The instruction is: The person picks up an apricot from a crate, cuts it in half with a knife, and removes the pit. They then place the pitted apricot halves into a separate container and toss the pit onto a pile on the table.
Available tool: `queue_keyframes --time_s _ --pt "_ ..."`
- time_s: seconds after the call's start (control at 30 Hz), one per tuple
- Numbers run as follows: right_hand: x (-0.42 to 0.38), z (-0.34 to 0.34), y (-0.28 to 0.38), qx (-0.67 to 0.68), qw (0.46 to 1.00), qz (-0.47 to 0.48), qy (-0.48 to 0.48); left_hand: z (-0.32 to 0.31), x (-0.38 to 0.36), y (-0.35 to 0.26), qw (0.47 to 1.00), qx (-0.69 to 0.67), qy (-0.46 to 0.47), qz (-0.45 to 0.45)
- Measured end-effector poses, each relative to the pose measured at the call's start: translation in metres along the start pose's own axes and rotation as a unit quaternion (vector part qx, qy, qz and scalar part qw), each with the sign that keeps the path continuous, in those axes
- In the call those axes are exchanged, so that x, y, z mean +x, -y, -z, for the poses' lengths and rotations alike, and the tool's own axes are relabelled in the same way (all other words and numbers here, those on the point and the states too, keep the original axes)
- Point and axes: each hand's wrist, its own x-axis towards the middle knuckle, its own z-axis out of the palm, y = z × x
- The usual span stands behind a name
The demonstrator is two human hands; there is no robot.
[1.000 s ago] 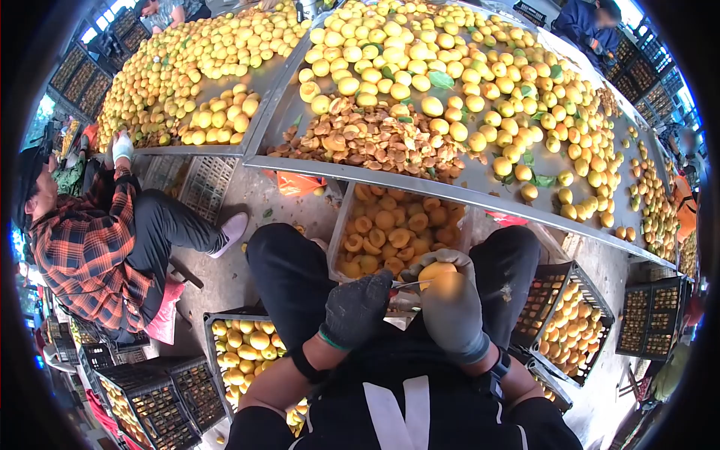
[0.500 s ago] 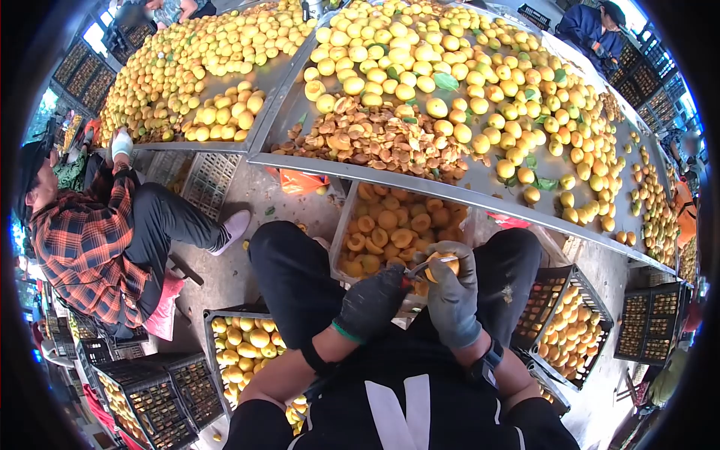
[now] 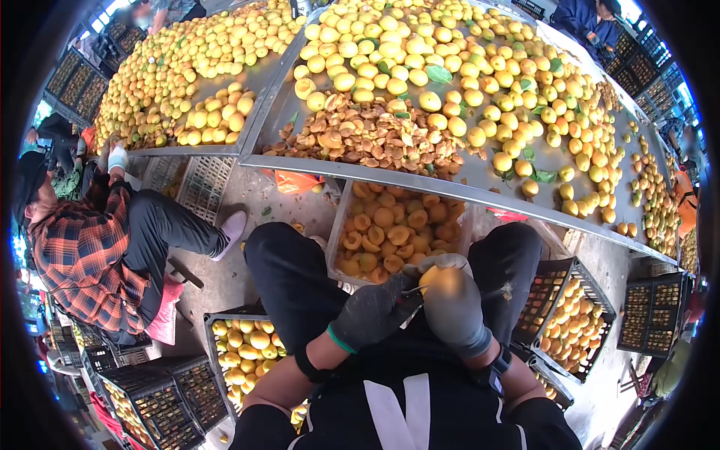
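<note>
My left hand (image 3: pixel 369 311), in a dark glove, is closed around a small cutting tool whose thin metal blade (image 3: pixel 415 289) points to the right. The blade meets a yellow apricot (image 3: pixel 430 277) held in my right hand (image 3: pixel 456 307), which wears a grey glove and is partly blurred. Both hands are close together above my lap. Just beyond them a pale crate (image 3: pixel 339 232) holds halved orange apricots (image 3: pixel 386 238). A heap of split pieces and pits (image 3: pixel 375 135) lies on the metal table (image 3: pixel 360 166) ahead.
Whole apricots (image 3: pixel 420 56) cover much of the table. Black crates of apricots stand on the left (image 3: pixel 247 349) and right (image 3: pixel 574 319). A person in a plaid shirt (image 3: pixel 86 251) sits at the left; another in blue (image 3: pixel 585 26) is at the far right.
The apricot in my right hand has turned and shifted slightly left and down, with the hand now blurred. The view has shifted a little. At the left, the seated person's gloved hand has moved slightly.
</note>
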Motion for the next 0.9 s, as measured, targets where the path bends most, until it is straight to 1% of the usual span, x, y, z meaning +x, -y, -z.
queue_keyframes --time_s 0.03,0.1,0.13,0.2,0.23,0.3,0.43,0.5,0.53,0.6,0.73,0.8,0.83,0.9 --pt "-0.001 -0.001 0.001 0.001 1.000 0.000 -0.001 -0.001 -0.001 -0.001 1.000 0.000 0.001 0.001" --pt "-0.003 -0.002 0.002 0.028 0.999 -0.012 -0.017 -0.004 -0.006 -0.003 0.998 0.049 0.005 0.037" --pt "-0.004 -0.002 0.002 0.028 0.999 -0.012 -0.018 -0.008 -0.009 -0.003 0.998 0.049 0.006 0.038" --pt "-0.004 -0.002 0.000 0.028 0.999 -0.014 -0.028 -0.015 -0.012 -0.002 0.997 0.031 -0.031 0.056" --pt "-0.005 -0.003 -0.001 0.029 0.999 -0.016 -0.028 -0.015 -0.013 -0.002 0.997 0.031 -0.030 0.058" --pt "-0.005 -0.008 -0.003 -0.024 0.998 0.034 -0.047 -0.013 -0.012 -0.005 0.997 0.057 -0.022 0.054" --pt "-0.005 -0.011 -0.004 -0.047 0.996 0.060 -0.045 -0.015 -0.011 -0.001 0.996 0.065 -0.034 0.046" --pt "-0.007 -0.009 -0.005 -0.118 0.989 0.079 -0.041 -0.014 -0.008 0.002 0.997 0.076 -0.014 0.029" --pt "-0.008 -0.011 -0.003 -0.119 0.989 0.078 -0.041 -0.016 -0.009 0.005 0.997 0.075 -0.014 0.030" --pt "-0.008 -0.015 0.002 -0.173 0.983 0.047 -0.038 -0.018 -0.007 0.010 0.998 0.049 -0.003 0.028" --pt "0.004 0.002 0.007 -0.158 0.987 0.027 0.000 -0.015 0.001 0.012 0.997 0.071 -0.004 0.027" --pt "0.009 0.010 0.011 -0.250 0.968 -0.013 0.015 -0.014 0.003 0.017 0.995 0.103 0.006 0.005" --pt "0.008 0.014 0.011 -0.250 0.968 -0.014 0.014 -0.016 0.002 0.016 0.995 0.102 0.006 0.005" --pt "0.006 0.020 0.009 -0.187 0.981 -0.055 -0.002 -0.019 0.000 0.013 0.998 0.056 -0.035 0.003"
